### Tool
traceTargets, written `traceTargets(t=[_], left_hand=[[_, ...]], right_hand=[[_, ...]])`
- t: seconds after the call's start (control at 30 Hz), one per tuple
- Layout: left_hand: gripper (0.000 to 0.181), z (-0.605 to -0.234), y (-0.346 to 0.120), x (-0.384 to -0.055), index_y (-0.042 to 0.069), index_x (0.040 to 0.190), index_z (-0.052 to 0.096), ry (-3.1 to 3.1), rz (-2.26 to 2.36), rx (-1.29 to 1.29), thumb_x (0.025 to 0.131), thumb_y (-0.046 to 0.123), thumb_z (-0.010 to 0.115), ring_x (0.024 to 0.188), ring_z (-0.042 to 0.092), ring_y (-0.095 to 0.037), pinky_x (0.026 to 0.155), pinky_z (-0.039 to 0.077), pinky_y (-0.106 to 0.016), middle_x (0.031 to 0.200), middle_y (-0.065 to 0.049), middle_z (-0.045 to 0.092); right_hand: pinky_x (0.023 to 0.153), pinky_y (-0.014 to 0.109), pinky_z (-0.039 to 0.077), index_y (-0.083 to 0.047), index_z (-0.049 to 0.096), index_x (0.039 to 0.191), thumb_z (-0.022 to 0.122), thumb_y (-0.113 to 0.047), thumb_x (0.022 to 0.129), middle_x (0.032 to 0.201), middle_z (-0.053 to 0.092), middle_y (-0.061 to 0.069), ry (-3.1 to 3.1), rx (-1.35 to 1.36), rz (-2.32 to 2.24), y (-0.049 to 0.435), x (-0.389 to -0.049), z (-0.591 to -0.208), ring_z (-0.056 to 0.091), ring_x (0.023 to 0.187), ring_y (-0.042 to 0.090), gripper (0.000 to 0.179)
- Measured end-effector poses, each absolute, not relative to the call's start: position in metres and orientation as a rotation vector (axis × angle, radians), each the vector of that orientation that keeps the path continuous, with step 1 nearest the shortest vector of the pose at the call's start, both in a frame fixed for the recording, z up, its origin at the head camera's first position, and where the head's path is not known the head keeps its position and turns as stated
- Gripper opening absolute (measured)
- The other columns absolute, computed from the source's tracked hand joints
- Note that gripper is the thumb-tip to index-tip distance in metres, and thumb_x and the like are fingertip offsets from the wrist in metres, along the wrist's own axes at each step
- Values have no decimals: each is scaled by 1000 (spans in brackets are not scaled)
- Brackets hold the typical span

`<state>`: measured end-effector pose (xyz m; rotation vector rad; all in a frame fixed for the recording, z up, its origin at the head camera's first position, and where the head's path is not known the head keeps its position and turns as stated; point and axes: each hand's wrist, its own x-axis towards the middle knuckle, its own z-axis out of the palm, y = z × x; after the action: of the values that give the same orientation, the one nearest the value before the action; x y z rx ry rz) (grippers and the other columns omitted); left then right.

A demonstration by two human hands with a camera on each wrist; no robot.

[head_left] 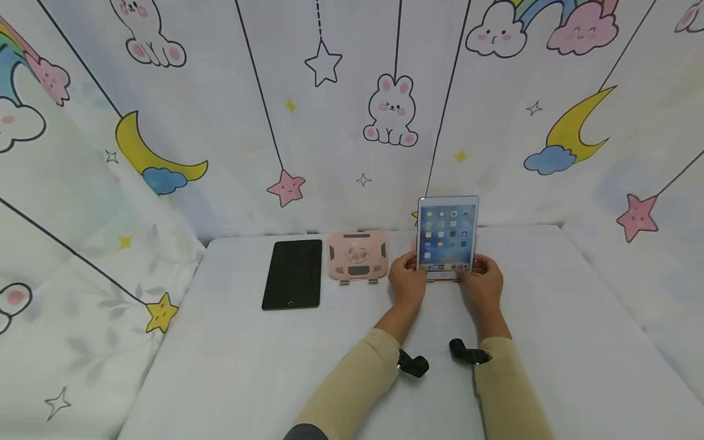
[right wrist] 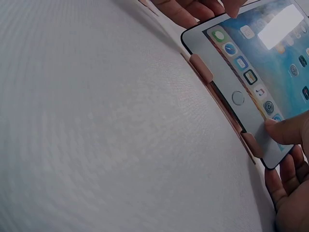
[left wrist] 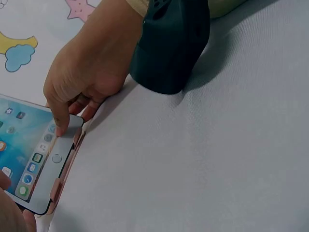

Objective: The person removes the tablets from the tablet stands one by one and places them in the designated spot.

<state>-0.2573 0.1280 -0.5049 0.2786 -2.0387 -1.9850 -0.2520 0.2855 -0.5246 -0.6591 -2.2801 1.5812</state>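
A white tablet (head_left: pixel 448 238) with a lit home screen of app icons stands leaning back at the table's rear. Two pink clips (right wrist: pixel 202 68) hook over its bottom edge, part of a pink stand beneath it, mostly hidden. My left hand (head_left: pixel 407 282) grips the tablet's lower left corner. At the lower right corner my right hand (head_left: pixel 485 287) pinches it, the thumb (right wrist: pixel 285 130) on the front by the dock icons and the fingers curled at the edge. In the left wrist view, the left hand (left wrist: pixel 10 212) shows only partly.
Left of the lit tablet lies a pink stand (head_left: pixel 334 256) with clips along its near edge. Farther left, a dark-screened tablet (head_left: pixel 293 275) lies flat on the white table (head_left: pixel 231 354). A cartoon-patterned cloth (head_left: pixel 330 140) rises behind the table.
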Motion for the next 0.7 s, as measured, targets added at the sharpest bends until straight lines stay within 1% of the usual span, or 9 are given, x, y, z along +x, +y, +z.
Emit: traceTargets(t=[0.1, 0.23, 0.33, 0.47, 0.53, 0.6, 0.7], left_hand=[[41, -506, 128, -259, 6, 108, 79, -2042, -1949, 298, 74, -14, 70, 86, 65, -16, 75, 53, -20, 95, -7, 72], [40, -508, 128, -258, 7, 108, 79, -2031, -1969, 279, 76, -15, 67, 87, 66, -15, 76, 56, -21, 95, -7, 72], [41, -510, 128, -257, 6, 107, 79, -2022, -1979, 243, 77, -18, 65, 89, 67, -16, 78, 59, -25, 95, -8, 72], [43, -507, 131, -253, 5, 108, 79, -2008, -2005, 148, 77, -21, 62, 90, 68, -17, 82, 60, -30, 96, -9, 72], [45, -505, 133, -252, 4, 110, 79, -1994, -2026, 94, 77, -22, 61, 91, 68, -16, 84, 60, -30, 96, -9, 72], [46, -502, 136, -252, 3, 110, 78, -1972, -2055, 59, 76, -23, 61, 90, 68, -16, 83, 60, -29, 96, -10, 71], [50, -498, 146, -254, 5, 109, 79, -1945, -2119, 85, 74, -25, 61, 86, 67, -13, 78, 59, -23, 95, -8, 73]], right_hand=[[82, 18, 46, -6, 52, 140, 75, -11, 90, 126, 55, 11, -2272, -662, 1591, 286, -252, -530, 52, 107, 17, 55], [91, 26, 47, -6, 51, 142, 74, -12, 91, 131, 55, 12, -2255, -663, 1591, 286, -251, -533, 52, 112, 20, 56], [95, 27, 47, -4, 51, 140, 74, -11, 91, 132, 56, 12, -2220, -654, 1618, 287, -248, -533, 52, 116, 19, 54], [89, 16, 48, -3, 52, 133, 75, -5, 90, 126, 60, 8, -2118, -603, 1697, 294, -244, -531, 56, 112, 14, 49], [86, 11, 49, -4, 53, 129, 75, -4, 90, 121, 61, 3, -2086, -580, 1724, 299, -243, -529, 57, 108, 10, 45], [84, 8, 49, -5, 53, 126, 75, -1, 89, 115, 61, -1, -2053, -561, 1735, 304, -243, -525, 58, 104, 6, 43], [81, 5, 50, -7, 53, 121, 74, 4, 88, 110, 60, -5, -1984, -538, 1786, 314, -242, -519, 59, 102, 3, 41]])
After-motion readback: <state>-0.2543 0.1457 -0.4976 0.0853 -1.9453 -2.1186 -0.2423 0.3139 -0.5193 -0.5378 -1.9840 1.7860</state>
